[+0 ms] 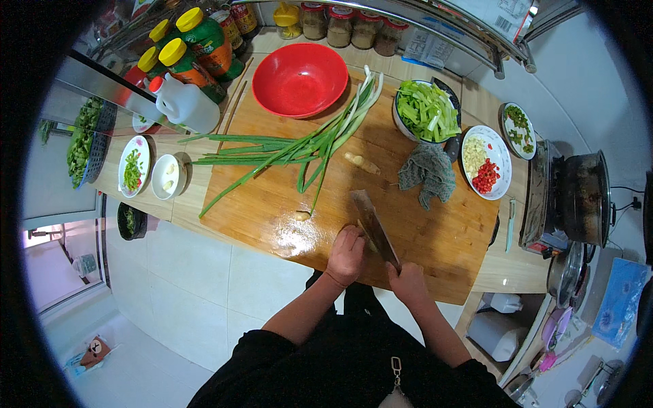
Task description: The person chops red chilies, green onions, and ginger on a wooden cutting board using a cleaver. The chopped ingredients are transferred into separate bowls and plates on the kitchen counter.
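My right hand (408, 280) is closed around the handle of a cleaver (376, 224), whose blade points up and away over the wooden cutting board (438, 255). Just left of the blade, my left hand (348, 252) holds a small pale piece, probably ginger (371, 239), partly hidden by fingers and blade. A peeled ginger piece (362, 162) lies farther back, and a smaller one (302, 216) rests to the left. Green onions (326, 145) spread across the board's back left. Behind them stands a red bowl (300, 80). A grey-green cloth (427, 173) lies right of the ginger.
At the right are a bowl of chopped greens (427, 112), a plate with chopped garlic and red chili (502, 148), a peeler (510, 224) and a pot on a stove (584, 199). A white jug (191, 104), small bowl (178, 188) and plate (122, 176) stand left.
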